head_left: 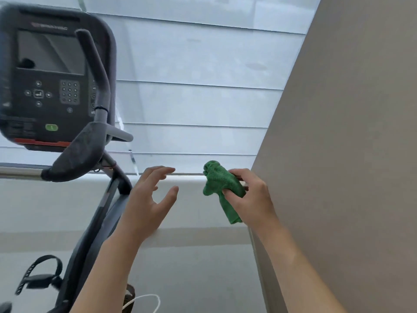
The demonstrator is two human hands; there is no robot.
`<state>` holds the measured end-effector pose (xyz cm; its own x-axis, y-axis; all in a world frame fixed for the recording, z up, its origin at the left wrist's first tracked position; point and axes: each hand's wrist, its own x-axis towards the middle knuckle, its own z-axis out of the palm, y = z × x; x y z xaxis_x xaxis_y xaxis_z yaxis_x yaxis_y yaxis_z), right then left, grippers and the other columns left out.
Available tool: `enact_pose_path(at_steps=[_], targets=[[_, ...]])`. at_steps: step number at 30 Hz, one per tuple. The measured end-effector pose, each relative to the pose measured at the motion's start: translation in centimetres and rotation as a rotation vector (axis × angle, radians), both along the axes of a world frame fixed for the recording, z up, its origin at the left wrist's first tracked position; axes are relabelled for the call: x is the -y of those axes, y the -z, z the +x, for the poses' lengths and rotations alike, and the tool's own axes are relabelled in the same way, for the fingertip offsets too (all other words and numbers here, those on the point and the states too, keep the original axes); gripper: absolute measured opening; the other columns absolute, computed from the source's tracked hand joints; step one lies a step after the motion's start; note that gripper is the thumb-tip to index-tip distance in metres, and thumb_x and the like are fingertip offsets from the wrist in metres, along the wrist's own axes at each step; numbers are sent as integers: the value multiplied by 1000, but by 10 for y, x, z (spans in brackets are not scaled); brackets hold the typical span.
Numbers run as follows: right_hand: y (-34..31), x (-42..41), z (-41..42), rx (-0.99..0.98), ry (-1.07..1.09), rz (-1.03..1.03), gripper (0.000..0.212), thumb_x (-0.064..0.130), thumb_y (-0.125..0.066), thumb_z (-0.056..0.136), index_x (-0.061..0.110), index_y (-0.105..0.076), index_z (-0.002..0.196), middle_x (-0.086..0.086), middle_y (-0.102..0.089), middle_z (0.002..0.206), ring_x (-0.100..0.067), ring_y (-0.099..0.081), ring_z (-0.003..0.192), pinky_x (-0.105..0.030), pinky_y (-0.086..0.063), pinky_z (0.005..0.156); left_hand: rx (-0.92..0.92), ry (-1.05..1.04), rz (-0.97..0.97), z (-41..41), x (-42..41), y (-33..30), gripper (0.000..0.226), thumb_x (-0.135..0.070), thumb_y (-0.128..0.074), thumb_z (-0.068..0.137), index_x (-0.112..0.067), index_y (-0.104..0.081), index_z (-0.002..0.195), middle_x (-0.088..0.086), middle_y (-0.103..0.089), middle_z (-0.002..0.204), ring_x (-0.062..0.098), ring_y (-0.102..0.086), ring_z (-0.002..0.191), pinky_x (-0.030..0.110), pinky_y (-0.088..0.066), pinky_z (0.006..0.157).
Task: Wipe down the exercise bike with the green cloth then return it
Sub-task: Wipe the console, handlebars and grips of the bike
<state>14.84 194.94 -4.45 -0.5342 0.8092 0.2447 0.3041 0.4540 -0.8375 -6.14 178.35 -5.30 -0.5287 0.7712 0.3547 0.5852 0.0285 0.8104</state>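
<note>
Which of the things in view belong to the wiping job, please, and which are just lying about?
Part of the job: green cloth, bunched in the right hand; exercise bike with its console; left hand, open and holding nothing.

Just there: white cable near the floor; window blind; beige wall.

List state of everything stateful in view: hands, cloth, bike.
Left hand: open, fingers spread, holding nothing.
Right hand: grips the cloth.
Cloth: bunched, held off any surface, not touching the bike.
Console: screen dark.
Handlebar: untouched by either hand.
Pedal strap: empty.
</note>
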Motion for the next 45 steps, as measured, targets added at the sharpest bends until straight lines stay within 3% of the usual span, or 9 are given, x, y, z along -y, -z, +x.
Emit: enact_pose_path(at_steps=[8,12,20,23,27,30,37,42,45], targets=[[11,-7,-59,-22,-270,-49,35,34,-71,80,40,-66,114,20,-71,106,-7,-66,104,-33,-57,85,-53,-254,-74,-14,48,-4,38,-33,-65,96,-28,-62,134,-18,-60,129,9,-59,124,28,-51,99],[7,3,-94,-33,-359,-59,40,32,-73,82,42,-64,120,21,-70,110,-8,-67,105,-34,-59,86,-80,-346,-56,-35,71,-8,38,-24,-69,99,-37,-59,133,-28,-58,127,1,-58,122,19,-47,92],[-24,37,-188,-132,-416,35,46,21,-69,90,38,-60,131,18,-66,116,-10,-65,107,-38,-59,88,-157,-390,-31,-101,108,-18,42,-34,-65,94,-26,-62,135,-27,-58,129,6,-59,123,18,-48,94],[-37,61,-228,-129,-470,148,46,23,-65,90,34,-59,134,17,-63,116,-8,-62,106,-33,-55,89,-180,-428,-22,-136,129,-18,42,-30,-69,94,-26,-62,135,-21,-60,131,2,-59,122,22,-52,98],[-55,74,-274,-158,-424,236,45,20,-67,91,32,-61,134,14,-61,115,-9,-61,106,-22,-50,89,-195,-493,-14,-188,152,-23,49,-10,-77,91,-22,-63,136,-14,-60,134,8,-60,123,34,-54,107],[-65,79,-303,-158,-354,322,47,17,-70,91,33,-60,133,15,-57,112,-8,-59,104,-14,-45,86,-214,-472,8,-213,161,-21,51,-7,-78,90,-21,-63,136,-13,-61,135,8,-59,124,33,-51,108],[-60,84,-350,24,-293,442,49,13,-67,91,24,-60,139,7,-54,110,-20,-55,105,-48,-49,99,-196,-379,-1,-245,158,-2,47,-8,-76,91,-21,-65,134,-11,-63,134,9,-58,128,10,-38,110],[-39,101,-368,128,-268,425,51,21,-65,95,25,-52,144,5,-49,119,-18,-46,112,-43,-46,101,-213,-391,-8,-266,145,5,39,-5,-76,90,-20,-70,126,-8,-67,129,9,-60,123,22,-43,109],[-12,130,-359,225,-282,615,57,24,-71,87,24,-51,140,3,-49,123,-20,-46,107,-42,-47,95,-226,-356,-7,-276,133,11,32,0,-73,88,-19,-74,114,-8,-68,119,10,-61,118,20,-47,105]])
